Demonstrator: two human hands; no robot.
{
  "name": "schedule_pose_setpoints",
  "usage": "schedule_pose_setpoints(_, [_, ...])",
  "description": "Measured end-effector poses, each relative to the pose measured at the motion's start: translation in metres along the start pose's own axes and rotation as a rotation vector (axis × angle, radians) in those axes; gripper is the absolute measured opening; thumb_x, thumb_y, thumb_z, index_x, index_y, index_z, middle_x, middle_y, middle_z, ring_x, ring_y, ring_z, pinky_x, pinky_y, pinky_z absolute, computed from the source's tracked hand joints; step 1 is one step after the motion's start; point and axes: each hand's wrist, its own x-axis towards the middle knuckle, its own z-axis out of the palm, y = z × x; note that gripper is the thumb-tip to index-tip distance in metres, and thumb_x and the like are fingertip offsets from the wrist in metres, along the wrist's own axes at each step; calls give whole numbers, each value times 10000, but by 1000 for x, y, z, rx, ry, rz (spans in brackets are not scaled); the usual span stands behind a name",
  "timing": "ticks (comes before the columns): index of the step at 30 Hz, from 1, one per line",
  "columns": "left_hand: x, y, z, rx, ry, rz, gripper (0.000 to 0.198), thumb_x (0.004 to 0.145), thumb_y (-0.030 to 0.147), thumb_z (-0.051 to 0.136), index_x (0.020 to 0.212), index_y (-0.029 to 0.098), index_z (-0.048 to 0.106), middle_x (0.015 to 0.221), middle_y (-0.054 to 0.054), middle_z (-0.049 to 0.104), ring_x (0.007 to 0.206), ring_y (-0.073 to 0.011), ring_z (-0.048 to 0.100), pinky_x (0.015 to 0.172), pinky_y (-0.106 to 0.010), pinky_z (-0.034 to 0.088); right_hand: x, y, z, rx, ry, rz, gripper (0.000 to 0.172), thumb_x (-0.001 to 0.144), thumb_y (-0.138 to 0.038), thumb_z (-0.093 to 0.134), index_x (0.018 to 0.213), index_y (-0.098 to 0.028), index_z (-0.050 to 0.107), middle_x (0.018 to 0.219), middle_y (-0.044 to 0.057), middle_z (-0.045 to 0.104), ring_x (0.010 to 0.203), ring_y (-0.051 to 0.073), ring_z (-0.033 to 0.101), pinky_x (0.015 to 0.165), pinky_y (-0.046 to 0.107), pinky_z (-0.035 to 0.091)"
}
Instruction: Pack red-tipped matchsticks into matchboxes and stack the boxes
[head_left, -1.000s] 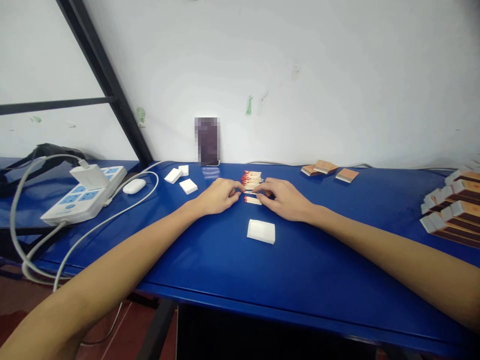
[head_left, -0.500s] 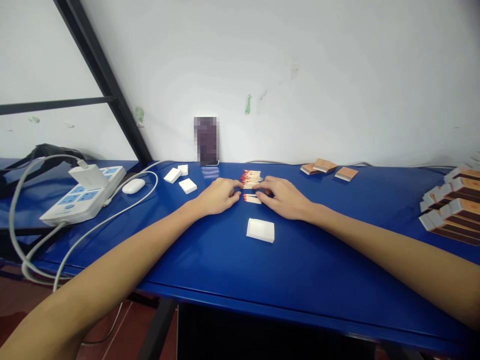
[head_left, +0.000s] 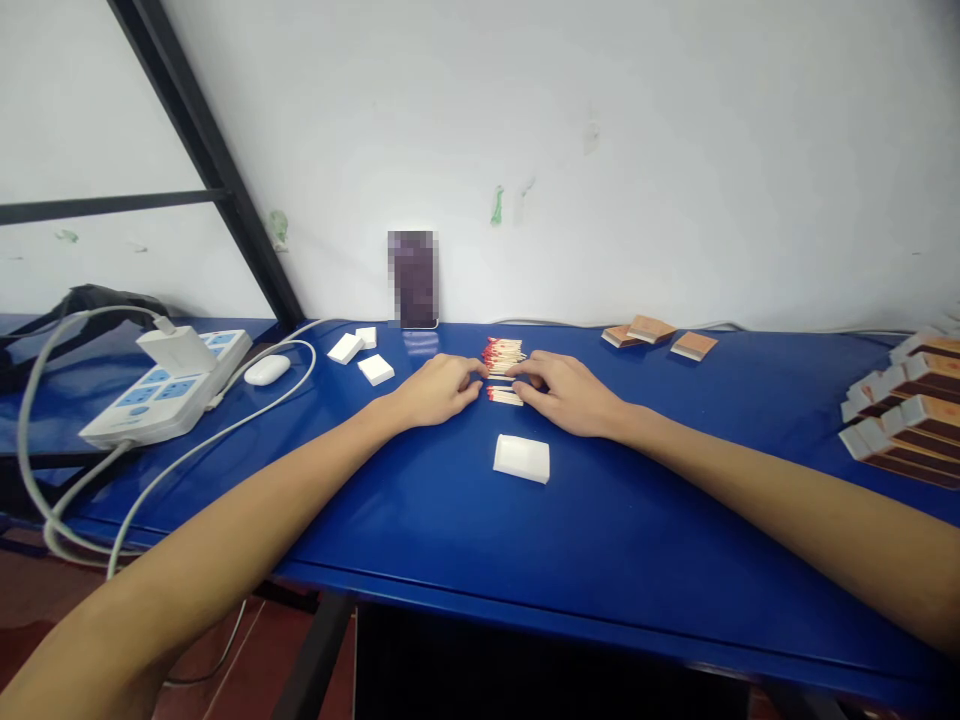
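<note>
Matches lie in two lots on the table point(head_left: 420, 500), between the hands and closer to its far edge than its near edge: a large pile point(head_left: 504, 354) and, on its near-edge side, a small group point(head_left: 504, 396). Red heads point towards the table's left end in both.

Change noted: a second ago a single match lay apart between the two lots; it now appears to have joined the small group. The small group therefore grows at the pile's expense, apparently a match at a time. An exact count cannot be made out.

The left hand point(head_left: 437, 390) is at the head ends, index finger by the pile, thumb lower, with a narrow gap between them. The right hand point(head_left: 571, 395) is at the stick ends, fingers curled at the pile's near side, thumb beside the small group, also narrowly parted. No match is seen pinched within either hand; whether the tips press on one cannot be told. Both forearms point(head_left: 322, 470) reach inward over the near edge.

A white piece point(head_left: 522, 459) lies nearer the near edge. Towards the far edge are white boxes point(head_left: 376, 370) on the left and orange boxes point(head_left: 694, 346) on the right.
</note>
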Motion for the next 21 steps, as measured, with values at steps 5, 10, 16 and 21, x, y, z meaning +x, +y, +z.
schedule_pose_setpoints(5, [-1, -2, 1, -26, 13, 43, 270, 891, 164, 500, 1083, 164, 689, 647, 24, 587, 623, -134, 551, 671, -259, 417, -1, -1, -1, 13, 4, -8, 297, 933, -298, 478, 1050, -179, 724, 862, 58, 616, 719, 172, 539, 677, 301, 376])
schedule_pose_setpoints(10, [-2, -3, 3, -36, 28, 86, 254, 883, 169, 501, 1041, 178, 699, 682, 17, 605, 644, -132, 555, 661, -257, 407, -1, -1, -1, 35, 18, -47, 250, 913, -263, 487, 947, -184, 721, 806, 38, 588, 688, 157, 520, 651, 290, 357])
schedule_pose_setpoints(16, [-3, 2, 1, -51, 30, 79, 223, 903, 207, 490, 1029, 185, 673, 653, 33, 584, 593, -119, 522, 617, -251, 375, -2, -4, -3, 82, 18, -69, 219, 896, -277, 506, 886, -186, 705, 793, 30, 596, 676, 148, 510, 640, 285, 350])
schedule_pose_setpoints(21, [-4, 4, 1, 11, 54, -28, 303, 915, 236, 482, 1171, 179, 634, 649, 26, 606, 602, -140, 551, 600, -261, 369, -2, -7, -4, 70, -4, -28, 209, 861, -359, 570, 915, -196, 690, 758, 11, 572, 687, 154, 495, 646, 285, 350])
